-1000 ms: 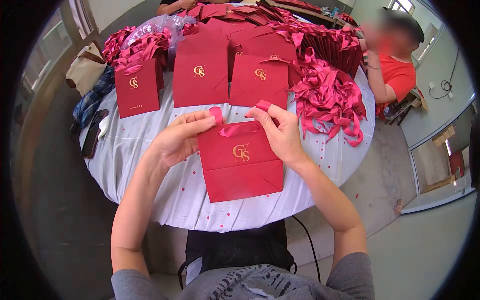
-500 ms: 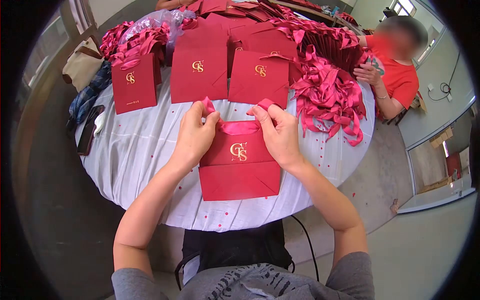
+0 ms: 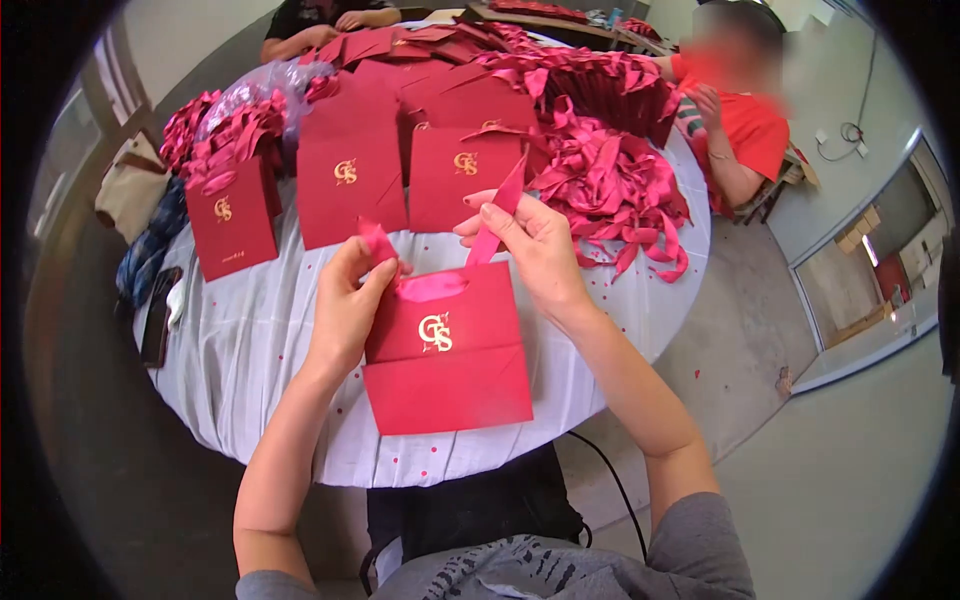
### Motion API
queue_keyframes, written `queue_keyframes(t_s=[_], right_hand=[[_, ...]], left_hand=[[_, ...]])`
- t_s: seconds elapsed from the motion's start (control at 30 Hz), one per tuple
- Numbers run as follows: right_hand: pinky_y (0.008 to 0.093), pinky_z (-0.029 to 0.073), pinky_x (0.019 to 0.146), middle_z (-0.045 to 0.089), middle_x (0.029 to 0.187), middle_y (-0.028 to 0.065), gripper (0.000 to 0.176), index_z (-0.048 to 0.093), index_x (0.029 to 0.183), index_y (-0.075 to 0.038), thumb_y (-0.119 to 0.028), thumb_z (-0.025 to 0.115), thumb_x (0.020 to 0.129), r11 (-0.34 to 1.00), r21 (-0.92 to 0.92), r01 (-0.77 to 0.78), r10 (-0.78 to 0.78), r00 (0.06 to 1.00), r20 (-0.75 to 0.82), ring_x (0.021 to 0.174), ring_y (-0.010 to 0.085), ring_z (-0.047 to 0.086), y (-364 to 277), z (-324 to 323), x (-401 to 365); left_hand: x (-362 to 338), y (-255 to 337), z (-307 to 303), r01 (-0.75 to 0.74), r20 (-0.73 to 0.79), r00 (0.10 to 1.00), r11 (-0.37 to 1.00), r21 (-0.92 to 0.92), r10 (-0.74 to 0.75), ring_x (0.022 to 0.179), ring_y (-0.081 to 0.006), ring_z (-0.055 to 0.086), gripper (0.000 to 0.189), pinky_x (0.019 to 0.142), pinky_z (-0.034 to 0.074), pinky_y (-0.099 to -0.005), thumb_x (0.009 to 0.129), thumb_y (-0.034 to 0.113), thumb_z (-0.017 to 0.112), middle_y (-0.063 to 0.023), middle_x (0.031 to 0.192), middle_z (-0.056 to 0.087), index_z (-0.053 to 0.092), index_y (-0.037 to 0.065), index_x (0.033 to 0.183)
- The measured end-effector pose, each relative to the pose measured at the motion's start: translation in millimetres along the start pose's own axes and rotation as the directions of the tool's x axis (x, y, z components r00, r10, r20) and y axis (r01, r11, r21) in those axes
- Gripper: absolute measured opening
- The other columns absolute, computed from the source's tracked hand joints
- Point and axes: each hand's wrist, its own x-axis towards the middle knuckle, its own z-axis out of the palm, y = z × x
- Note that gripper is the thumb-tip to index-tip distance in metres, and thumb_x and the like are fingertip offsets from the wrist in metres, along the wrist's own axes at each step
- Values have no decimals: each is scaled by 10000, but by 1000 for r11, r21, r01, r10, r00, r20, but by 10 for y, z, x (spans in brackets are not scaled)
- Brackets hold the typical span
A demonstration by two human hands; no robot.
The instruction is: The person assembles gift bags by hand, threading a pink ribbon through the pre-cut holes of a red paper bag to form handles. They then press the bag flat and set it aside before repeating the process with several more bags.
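A red paper gift bag (image 3: 480, 335) with gold letters lies flat at the near edge of the table in front of me. A pink ribbon (image 3: 432, 286) runs across its top, its two ends coming up on either side. My left hand (image 3: 345, 300) pinches one ribbon end at the bag's upper left corner. Between the thumb and fingers of my right hand (image 3: 535, 245), the other end is held up above the upper right corner, pointing upward.
Several red bags (image 3: 350, 200) stand behind, with a heap of pink ribbons (image 3: 610, 190) to their right. A phone (image 3: 160, 325) lies at the left edge of the white tablecloth (image 3: 245, 375). One person in a red shirt (image 3: 752, 140) sits at right; another person's arms (image 3: 365, 18) show at the far side.
My right hand has lifted its ribbon end higher and drawn it out straight. My left hand stays pinched on the other end. The view has shifted, and the bag is slightly tilted.
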Motion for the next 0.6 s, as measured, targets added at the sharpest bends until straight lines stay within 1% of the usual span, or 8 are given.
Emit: queue_keyframes(t_s=[0.07,0.23,0.27,0.3,0.4,0.5,0.57,0.6], right_hand=[[269,509,748,675,906,118,273,579,1088,17,-209,498,959,990,130,-47,52,998,-39,828,158,654,-11,-66,24],[286,516,741,676,903,140,342,578,1070,28,-276,454,977,989,140,-50,63,994,-87,804,183,662,-1,-113,49],[286,516,741,676,903,140,342,578,1070,28,-276,454,977,989,138,-51,64,993,-96,804,183,662,3,-125,47],[288,516,739,676,901,142,349,577,1070,28,-283,447,979,993,109,-53,62,995,-81,803,184,662,-7,-125,44],[288,517,732,675,901,144,368,573,1074,29,-297,425,987,995,81,-59,63,997,-48,806,186,661,3,-118,47],[298,517,729,672,911,145,446,569,1086,25,-377,407,983,995,65,-81,80,997,17,821,186,660,10,-117,63],[290,503,732,672,912,127,529,567,1111,16,-469,424,956,914,23,-405,394,901,184,797,174,651,-33,-118,49],[270,478,754,664,934,96,595,563,1141,6,-535,441,926,881,-103,-461,471,842,264,831,144,624,-108,-130,34]], left_hand=[[-22,25,25,25,17,1000,1000,-17,-24,801,-110,605,84,734,476,-233,907,62,528,-81,876,652,523,10,972],[-42,68,56,90,38,995,996,-28,-89,793,-143,634,170,723,493,-252,903,11,502,-110,842,650,494,-13,1071],[-48,89,62,107,46,993,994,-30,-106,790,-146,638,348,723,499,-254,897,-17,490,-110,840,649,432,8,1239],[-57,86,78,111,52,993,993,-30,-110,790,-146,638,348,723,499,-254,897,-17,490,-110,840,649,432,8,1239],[-93,103,110,30,29,999,999,20,-31,805,-134,639,652,739,497,-248,874,-71,481,-103,829,645,236,123,1446],[-98,102,98,-2,63,998,997,72,-3,800,-109,613,690,746,482,-227,893,-30,489,-83,813,630,179,176,1474],[-81,41,68,0,58,998,999,38,-2,797,-107,612,694,746,480,-224,893,-30,490,-83,812,631,175,179,1475],[-77,13,62,0,53,999,1000,2,0,795,-105,610,698,746,478,-221,893,-30,491,-82,811,632,171,182,1476]])
